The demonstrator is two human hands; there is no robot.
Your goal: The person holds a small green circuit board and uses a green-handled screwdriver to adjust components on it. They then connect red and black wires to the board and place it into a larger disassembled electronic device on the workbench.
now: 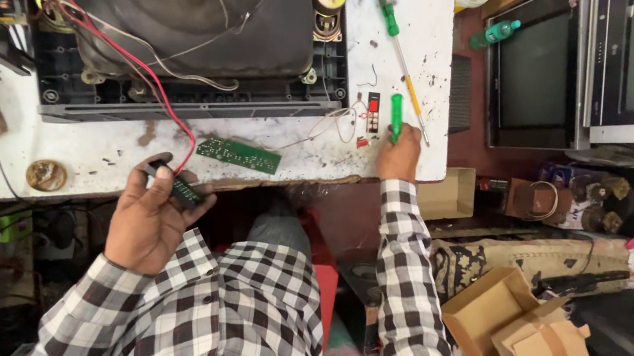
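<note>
At the front edge of the white workbench (85,160), the left hand (147,220) is curled tight around a small dark component (180,188) with a red wire (139,76) running up from it toward the opened television chassis (197,26). The right hand (398,155) is closed on a green-handled screwdriver (395,116), its handle standing up beside a small red and black part (373,113); the tip is hidden, probably against the bench. A green circuit board (238,154) lies flat between the two hands.

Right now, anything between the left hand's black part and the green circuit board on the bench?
Nothing visible. The left hand holds the black part at the bench edge; the green circuit board lies just beyond. Only the red wire runs alongside that gap.
</note>
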